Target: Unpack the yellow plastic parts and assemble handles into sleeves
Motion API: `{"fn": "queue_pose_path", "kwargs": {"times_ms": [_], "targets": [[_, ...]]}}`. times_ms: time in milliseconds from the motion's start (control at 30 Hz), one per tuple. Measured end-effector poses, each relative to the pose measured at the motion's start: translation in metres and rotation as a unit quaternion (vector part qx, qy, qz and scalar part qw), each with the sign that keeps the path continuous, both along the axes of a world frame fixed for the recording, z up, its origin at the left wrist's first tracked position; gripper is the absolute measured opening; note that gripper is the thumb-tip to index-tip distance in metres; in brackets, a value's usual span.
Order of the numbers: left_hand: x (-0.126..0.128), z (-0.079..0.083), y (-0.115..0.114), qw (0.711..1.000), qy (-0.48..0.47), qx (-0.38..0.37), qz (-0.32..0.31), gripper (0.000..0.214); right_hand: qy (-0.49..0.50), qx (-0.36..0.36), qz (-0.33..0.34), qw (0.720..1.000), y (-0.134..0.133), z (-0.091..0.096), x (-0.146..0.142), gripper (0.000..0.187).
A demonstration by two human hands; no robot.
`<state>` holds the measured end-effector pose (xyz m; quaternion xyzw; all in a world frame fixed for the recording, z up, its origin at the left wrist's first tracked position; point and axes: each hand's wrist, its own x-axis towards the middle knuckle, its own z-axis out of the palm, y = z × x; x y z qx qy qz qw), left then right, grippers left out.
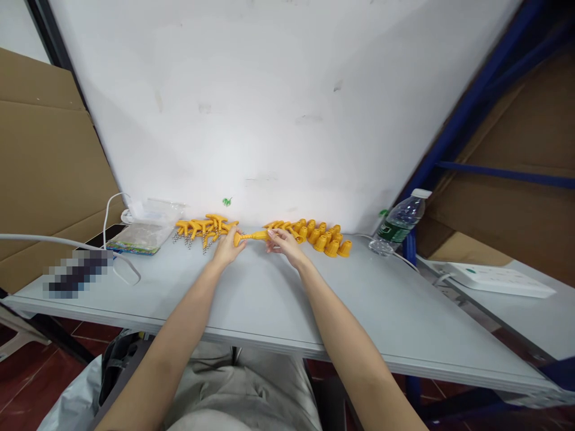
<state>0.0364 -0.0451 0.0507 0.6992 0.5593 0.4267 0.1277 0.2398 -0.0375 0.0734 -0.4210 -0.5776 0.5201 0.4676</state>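
My left hand [228, 247] is closed around the head end of a yellow T-handled piece with a twisted shaft [245, 237], which looks like a corkscrew. Its shaft points right, in line with a slim yellow sleeve [259, 235]. The fingers of my right hand [284, 242] are closed on that sleeve, and a flared rim shows beyond them. Whether the shaft is inside the sleeve, I cannot tell. Left of my hands lies a pile of yellow T-handles with silvery metal spirals [204, 226]. Yellow cups [331, 246] stand in rows to the right, with more slim yellow pieces [274, 225] behind my right hand.
A white panel [269, 120] rises behind the grey table [265, 299]. Plastic bags [139, 236] and a white cable [54, 240] lie at left. On the right are a water bottle [399, 221], a blue frame post [411, 251] and a white power strip [503, 280].
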Motion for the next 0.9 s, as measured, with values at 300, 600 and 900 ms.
{"fn": "queue_pose_path", "kwargs": {"times_ms": [300, 600, 900], "targets": [[0.006, -0.018, 0.008, 0.992, -0.038, 0.113, -0.037, 0.076, 0.127, 0.017, -0.155, 0.98, 0.018, -0.004, 0.008, 0.044], [0.009, -0.023, 0.006, 0.996, 0.001, 0.072, -0.053, 0.058, -0.266, 0.271, -0.24, 0.894, 0.043, -0.03, 0.0, 0.038], [0.01, -0.023, 0.007, 0.997, -0.003, 0.051, -0.063, 0.051, -0.609, 0.283, -0.124, 0.731, 0.049, -0.035, -0.037, 0.047]]}}
